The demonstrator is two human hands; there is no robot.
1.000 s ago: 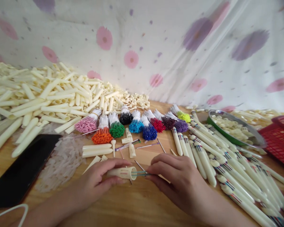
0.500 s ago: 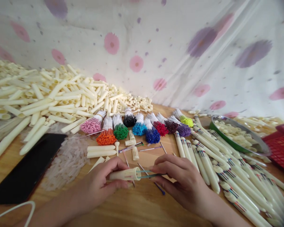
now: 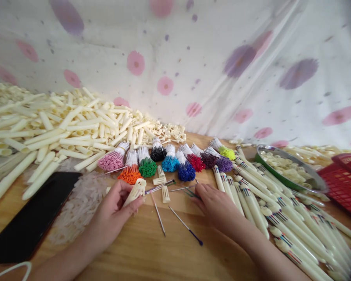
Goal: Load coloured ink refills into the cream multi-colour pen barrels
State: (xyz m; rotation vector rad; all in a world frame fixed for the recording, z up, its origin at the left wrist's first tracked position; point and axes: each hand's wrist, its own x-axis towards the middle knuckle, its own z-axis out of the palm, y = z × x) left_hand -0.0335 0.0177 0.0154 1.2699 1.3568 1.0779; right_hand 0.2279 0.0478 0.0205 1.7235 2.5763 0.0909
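Note:
My left hand (image 3: 111, 214) is closed around a cream slotted pen barrel (image 3: 136, 190), its slotted end tilted up toward the table's middle. To the right, my right hand (image 3: 216, 205) is low over the table, fingers closed on thin teal and dark pen refills (image 3: 190, 191), mostly hidden by the fingers. Between the hands lie a pink-ended refill (image 3: 158, 214) and a blue-ended refill (image 3: 187, 226). Just beyond them are loose slotted pen tops (image 3: 165, 194) and a few more refills. Bundles of coloured refills stand behind, among them a blue bundle (image 3: 186, 169) and an orange bundle (image 3: 130, 171).
Cream pen tubes (image 3: 76, 125) are heaped at the back left. Small clear plastic pieces (image 3: 78, 207) lie beside a black phone-like slab (image 3: 32, 214). Several multicolour pens (image 3: 295, 222) fill the right, near a green-sided bowl (image 3: 259, 158) and a red basket (image 3: 342, 183).
My hands have moved apart. The refills are drawn away from the barrel's mouth and my right hand has gone right and forward. My left hand has tipped the barrel upward.

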